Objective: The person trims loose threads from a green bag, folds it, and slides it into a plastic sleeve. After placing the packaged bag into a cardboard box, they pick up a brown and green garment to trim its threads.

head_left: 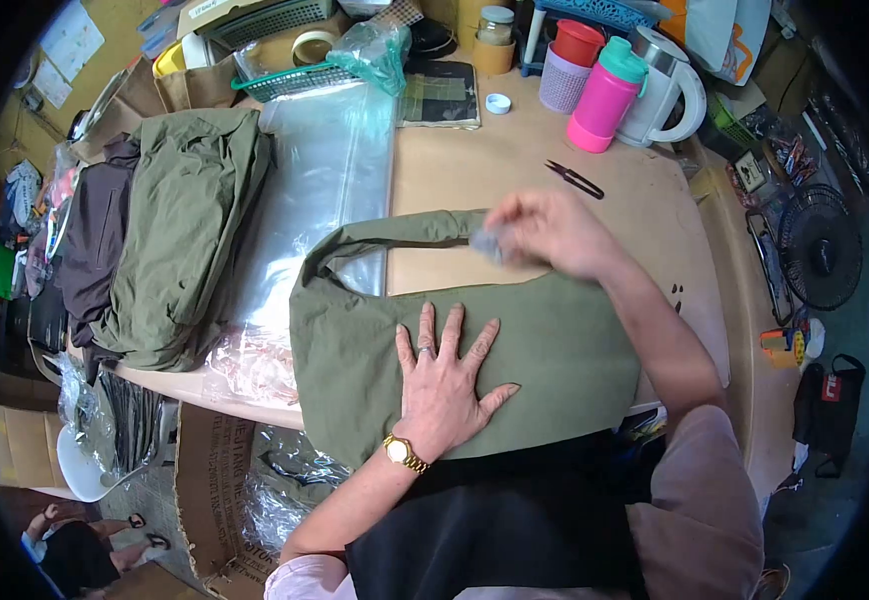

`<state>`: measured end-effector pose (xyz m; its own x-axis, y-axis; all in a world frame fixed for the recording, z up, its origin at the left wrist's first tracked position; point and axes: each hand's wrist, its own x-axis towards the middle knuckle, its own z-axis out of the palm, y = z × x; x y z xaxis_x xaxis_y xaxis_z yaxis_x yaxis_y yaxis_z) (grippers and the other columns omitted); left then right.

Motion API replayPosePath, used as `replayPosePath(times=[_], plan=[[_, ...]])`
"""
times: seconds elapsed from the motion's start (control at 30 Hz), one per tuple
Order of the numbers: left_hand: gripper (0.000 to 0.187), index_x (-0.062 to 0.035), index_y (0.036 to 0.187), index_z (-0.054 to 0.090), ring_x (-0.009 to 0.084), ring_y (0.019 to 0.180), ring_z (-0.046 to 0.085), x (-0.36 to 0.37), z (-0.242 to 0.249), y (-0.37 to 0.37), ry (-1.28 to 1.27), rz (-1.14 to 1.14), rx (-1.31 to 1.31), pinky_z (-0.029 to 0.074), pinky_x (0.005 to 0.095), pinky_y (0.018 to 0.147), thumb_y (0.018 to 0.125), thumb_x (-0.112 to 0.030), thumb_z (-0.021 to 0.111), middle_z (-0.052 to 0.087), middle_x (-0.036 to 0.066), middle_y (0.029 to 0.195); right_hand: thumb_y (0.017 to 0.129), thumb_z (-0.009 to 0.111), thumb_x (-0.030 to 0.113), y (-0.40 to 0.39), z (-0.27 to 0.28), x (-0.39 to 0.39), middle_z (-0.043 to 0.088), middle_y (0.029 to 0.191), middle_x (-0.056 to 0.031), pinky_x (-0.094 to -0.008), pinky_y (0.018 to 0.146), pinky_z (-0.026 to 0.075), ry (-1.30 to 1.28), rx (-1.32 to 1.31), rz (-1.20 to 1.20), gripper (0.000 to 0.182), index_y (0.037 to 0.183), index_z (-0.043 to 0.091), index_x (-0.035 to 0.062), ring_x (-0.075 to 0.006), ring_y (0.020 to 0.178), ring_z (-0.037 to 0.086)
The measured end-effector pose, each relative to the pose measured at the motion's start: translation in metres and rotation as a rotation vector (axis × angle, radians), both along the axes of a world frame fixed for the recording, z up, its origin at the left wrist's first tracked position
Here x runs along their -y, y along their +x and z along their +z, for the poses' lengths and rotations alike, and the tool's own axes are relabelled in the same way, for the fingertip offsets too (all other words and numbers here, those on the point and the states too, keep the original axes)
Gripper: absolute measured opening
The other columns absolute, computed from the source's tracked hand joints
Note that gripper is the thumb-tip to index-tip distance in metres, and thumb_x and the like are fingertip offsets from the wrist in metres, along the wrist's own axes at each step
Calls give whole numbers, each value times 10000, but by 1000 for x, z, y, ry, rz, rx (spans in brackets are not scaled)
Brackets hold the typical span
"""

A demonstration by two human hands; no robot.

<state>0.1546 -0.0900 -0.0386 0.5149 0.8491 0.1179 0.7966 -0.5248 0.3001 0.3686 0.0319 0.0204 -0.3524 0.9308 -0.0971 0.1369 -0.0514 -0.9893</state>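
Observation:
An olive-green shoulder bag (545, 370) lies flat at the table's near edge, its strap (385, 230) looped above the body. My left hand (445, 385), with a gold watch at the wrist, presses on the bag's front, fingers spread. Over the strap's right part is my right hand (550, 230), smeared by motion. Its fingers are closed on a small greyish-blue piece (487, 243), too blurred to name. Thread snips (577, 180) lie on the table beyond that hand.
At left, folded olive and dark bags (180, 230) are stacked beside clear plastic sleeves (330, 170). A pink bottle (603, 100), an electric kettle (660, 95) and a green basket (295, 83) stand at the back. A black fan (823, 245) is at right; another person sits lower left.

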Motion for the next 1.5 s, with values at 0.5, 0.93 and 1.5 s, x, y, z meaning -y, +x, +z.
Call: replayPosePath(times=[0.5, 0.93, 1.5], plan=[[729, -193, 1378, 558, 464, 1384, 303, -6, -2, -3, 26, -5, 49, 187, 679, 1104, 815, -652, 606, 422, 217, 1410, 700, 649, 70, -15, -68, 33, 523, 836, -76, -378, 793, 408, 1104, 747, 213, 77, 761, 602, 62, -246, 877, 564], [728, -207, 1406, 526, 459, 1386, 309, -1, -4, -3, 49, 2, 69, 174, 668, 1114, 830, -645, 591, 427, 225, 1421, 705, 656, 59, -20, -50, 35, 558, 807, -75, -408, 790, 415, 1006, 921, 172, 64, 765, 634, 66, -246, 815, 589], [725, -200, 1396, 537, 449, 1400, 291, 0, -5, -4, 30, 1, 36, 165, 664, 1120, 831, -650, 586, 413, 219, 1433, 726, 635, 80, -50, -69, 26, 558, 794, -40, -418, 888, 385, 1173, 756, 102, 57, 776, 663, 81, -219, 863, 584]])
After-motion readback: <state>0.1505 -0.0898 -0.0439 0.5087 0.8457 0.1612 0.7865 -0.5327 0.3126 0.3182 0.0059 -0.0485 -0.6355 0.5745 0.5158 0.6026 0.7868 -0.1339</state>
